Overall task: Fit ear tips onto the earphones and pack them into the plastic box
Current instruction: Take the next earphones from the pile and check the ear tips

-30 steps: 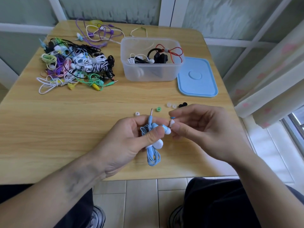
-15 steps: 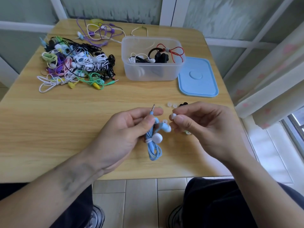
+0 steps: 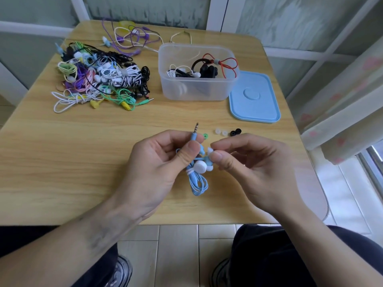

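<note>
While I watch from the head camera, the left hand (image 3: 157, 162) grips the light blue earphones (image 3: 196, 175) above the near middle of the surface (image 3: 83, 152); its thumb and fingers are curled round the coiled cable, whose loops hang down below the fist; the metal jack plug (image 3: 195, 129) sticks up out of the grip, tilted slightly; the white-backed earbud (image 3: 200, 166) shows just beside the thumb. The right hand (image 3: 248, 162) sits just to the right, fingers curled, pinching a white ear tip (image 3: 210, 151) between thumb and forefinger; the tip is touching or all but touching the blue earbud stem, and I cannot tell whether it is seated.

Behind the hands, toward the right edge, loose ear tips lie on the surface: a green one (image 3: 205, 136), two clear ones (image 3: 221, 132) and black ones (image 3: 235, 132). The plastic box (image 3: 196, 88) stands toward the far right part of the surface, open, with white, black and red earphones inside; its blue lid (image 3: 253, 98) lies flat just beside it at the right edge. A pile of earphones (image 3: 101, 79) in many colours fills the far left corner; purple and cream cables lie loose along the far edge.
</note>
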`<state>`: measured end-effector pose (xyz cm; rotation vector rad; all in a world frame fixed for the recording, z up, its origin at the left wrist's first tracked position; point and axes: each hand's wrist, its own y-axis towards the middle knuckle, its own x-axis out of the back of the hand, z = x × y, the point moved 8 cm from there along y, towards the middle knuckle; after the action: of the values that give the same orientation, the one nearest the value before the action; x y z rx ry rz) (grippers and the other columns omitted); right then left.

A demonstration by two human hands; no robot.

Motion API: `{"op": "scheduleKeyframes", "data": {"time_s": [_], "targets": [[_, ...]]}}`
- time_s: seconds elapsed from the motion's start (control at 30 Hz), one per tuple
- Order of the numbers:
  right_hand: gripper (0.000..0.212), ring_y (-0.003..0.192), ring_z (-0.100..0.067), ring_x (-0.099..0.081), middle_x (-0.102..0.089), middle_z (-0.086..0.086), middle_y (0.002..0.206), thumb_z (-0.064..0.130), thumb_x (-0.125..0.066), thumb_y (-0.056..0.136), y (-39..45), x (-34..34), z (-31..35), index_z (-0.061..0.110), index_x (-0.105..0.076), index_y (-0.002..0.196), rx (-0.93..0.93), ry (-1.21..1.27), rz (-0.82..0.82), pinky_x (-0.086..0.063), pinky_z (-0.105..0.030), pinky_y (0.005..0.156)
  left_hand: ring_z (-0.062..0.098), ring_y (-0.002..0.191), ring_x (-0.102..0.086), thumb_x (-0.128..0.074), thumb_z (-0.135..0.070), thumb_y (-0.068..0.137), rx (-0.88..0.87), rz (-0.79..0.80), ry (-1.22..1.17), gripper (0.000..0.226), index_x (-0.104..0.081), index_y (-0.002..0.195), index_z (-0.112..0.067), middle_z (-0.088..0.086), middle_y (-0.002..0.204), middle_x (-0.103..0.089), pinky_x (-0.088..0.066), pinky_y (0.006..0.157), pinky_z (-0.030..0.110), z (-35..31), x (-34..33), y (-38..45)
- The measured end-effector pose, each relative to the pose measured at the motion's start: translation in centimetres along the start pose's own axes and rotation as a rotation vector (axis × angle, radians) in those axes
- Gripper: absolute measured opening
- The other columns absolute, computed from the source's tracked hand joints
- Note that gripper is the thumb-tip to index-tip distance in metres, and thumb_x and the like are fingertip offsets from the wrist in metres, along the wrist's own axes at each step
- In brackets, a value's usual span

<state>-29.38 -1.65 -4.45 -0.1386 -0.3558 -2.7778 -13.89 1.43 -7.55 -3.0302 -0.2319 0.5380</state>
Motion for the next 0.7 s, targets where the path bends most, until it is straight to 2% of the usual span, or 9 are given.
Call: {"op": "scheduleKeyframes", "data": {"time_s": [0.1,0.37,0.63,0.7], "targets": [[0.008,0.07,-0.014,-0.068,-0.075,0.004,0.08,0.013,-0.079,0.079,-0.1,-0.1,0.4,0.017,-0.075,0.085,0.04,-0.02,-0.009,-0.054,-0.031,0.066,0.013,0.078,-0.069,-0.073,-0.016,0.072,-0.019,0.014,-0.03,0.009,-0.077,0.08,-0.018,0.001,0.083,-0.074,-0.053,0.07,0.02,-0.2,-0.1,0.0],[0.01,0.07,-0.013,-0.067,-0.074,0.005,0.08,0.011,-0.079,0.08,-0.1,-0.4,0.5,0.019,-0.075,0.085,0.07,-0.093,0.02,-0.05,-0.023,0.066,0.012,0.077,-0.065,-0.069,-0.011,0.072,0.027,0.027,-0.076,0.009,-0.069,0.081,-0.013,0.0,0.079,-0.07,-0.052,0.069,0.019,0.3,-0.2,-0.1],[0.011,0.073,-0.025,-0.072,-0.076,-0.007,0.081,0.012,-0.081,0.074,0.0,-0.4,-0.3,0.009,-0.077,0.084,-0.031,0.059,0.042,-0.058,-0.039,0.069,0.01,0.073,-0.065,-0.075,-0.009,0.074,0.039,0.064,-0.064,0.012,-0.066,0.082,-0.009,-0.001,0.075,-0.07,-0.05,0.066,0.017,0.2,-0.4,-0.2],[0.011,0.073,-0.024,-0.073,-0.076,-0.009,0.08,0.011,-0.081,0.072,0.1,-0.6,-0.7,0.007,-0.077,0.082,-0.094,0.111,0.071,-0.059,-0.035,0.071,0.009,0.069,-0.064,-0.074,-0.011,0.069,0.044,0.071,-0.069,0.011,-0.069,0.079,-0.011,-0.002,0.073,-0.069,-0.05,0.064,0.016,0.2,-0.4,-0.2]]}}
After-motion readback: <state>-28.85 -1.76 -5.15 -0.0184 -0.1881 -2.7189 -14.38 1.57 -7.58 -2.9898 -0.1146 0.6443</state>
